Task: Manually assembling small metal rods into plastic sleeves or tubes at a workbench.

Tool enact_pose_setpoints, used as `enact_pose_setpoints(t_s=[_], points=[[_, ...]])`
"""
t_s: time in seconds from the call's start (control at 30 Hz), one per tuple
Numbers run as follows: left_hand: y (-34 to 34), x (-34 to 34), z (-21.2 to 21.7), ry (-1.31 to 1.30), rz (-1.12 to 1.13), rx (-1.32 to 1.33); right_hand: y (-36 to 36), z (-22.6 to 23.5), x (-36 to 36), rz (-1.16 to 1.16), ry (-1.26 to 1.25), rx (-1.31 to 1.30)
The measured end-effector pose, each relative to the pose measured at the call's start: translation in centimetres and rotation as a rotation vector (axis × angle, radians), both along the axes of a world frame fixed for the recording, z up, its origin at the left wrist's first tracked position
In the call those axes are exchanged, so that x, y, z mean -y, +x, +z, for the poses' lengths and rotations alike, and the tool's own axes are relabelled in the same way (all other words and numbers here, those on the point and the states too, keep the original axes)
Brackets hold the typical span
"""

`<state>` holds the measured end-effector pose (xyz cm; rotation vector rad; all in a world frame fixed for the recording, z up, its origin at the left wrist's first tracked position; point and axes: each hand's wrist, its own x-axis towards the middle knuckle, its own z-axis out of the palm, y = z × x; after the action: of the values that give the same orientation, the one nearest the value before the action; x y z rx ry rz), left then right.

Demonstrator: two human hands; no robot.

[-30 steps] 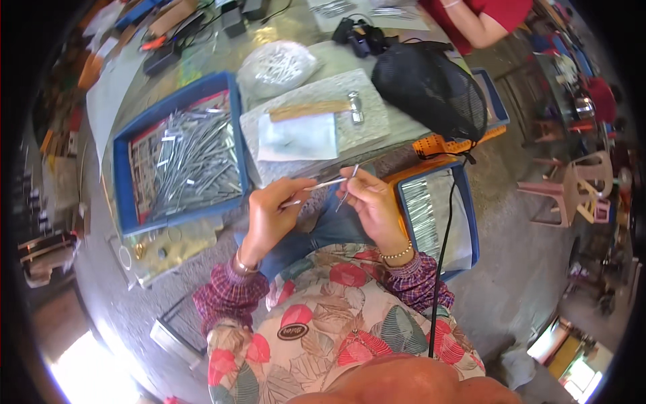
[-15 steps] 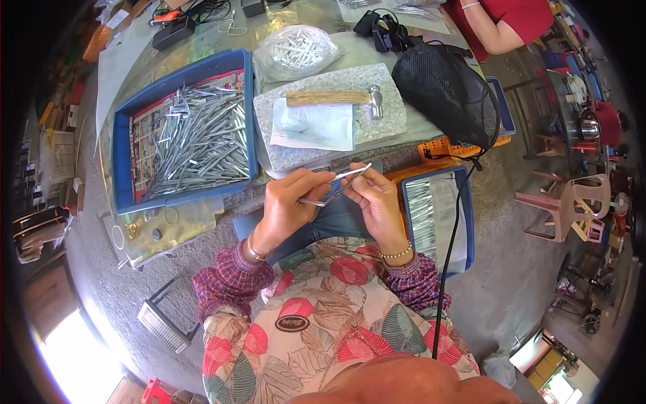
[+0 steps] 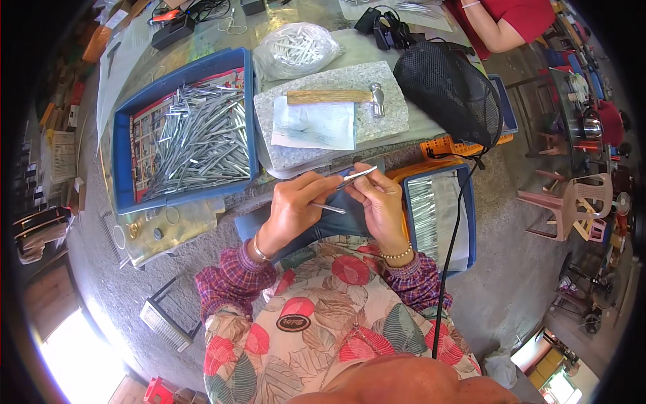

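Observation:
Above my lap, my left hand is closed around slim silvery metal pieces. One thin metal piece sticks out below its fingers toward the right. Another, a narrow pointed metal strip, runs from the left fingertips across to my right hand, whose thumb and fingers pinch it. The fingers partly cover both pieces, so their exact kind is unclear. Beyond the hands, a speckled stone slab bears a ball-peen hammer and a smudged pale sheet.
Left of the slab, a blue tray holds many similar metal strips. A plastic bag of pieces lies behind the slab. Black mesh bag and cable are at right, above a blue-rimmed tray of strips. Another person's arm is far right.
The lower metal piece has swung so that its free end points right, below the fingers. The upper strip's tip has shifted slightly right. Both hands stay nearly in place.

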<state>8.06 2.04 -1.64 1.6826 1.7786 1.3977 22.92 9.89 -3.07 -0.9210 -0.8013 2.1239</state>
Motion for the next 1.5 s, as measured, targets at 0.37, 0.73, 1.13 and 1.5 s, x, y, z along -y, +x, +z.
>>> enact_pose_setpoints(t_s=[0.37,0.73,1.13,1.5], points=[[1.1,0.3,0.0,-0.023,-0.029,-0.145,0.3,-0.7,-0.1,-0.006,-0.095,0.039],[-0.4,-0.8,-0.2,-0.225,0.02,0.818,0.3,-0.2,-0.2,0.41,-0.131,0.006],[-3.1,-0.7,3.1,-0.27,-0.026,0.958,-0.9,2.2,-0.3,0.331,0.969,0.433],[-7.5,-5.5,3.3,0.075,0.022,0.71,-4.6,3.4,-5.1,0.138,1.38,0.614]])
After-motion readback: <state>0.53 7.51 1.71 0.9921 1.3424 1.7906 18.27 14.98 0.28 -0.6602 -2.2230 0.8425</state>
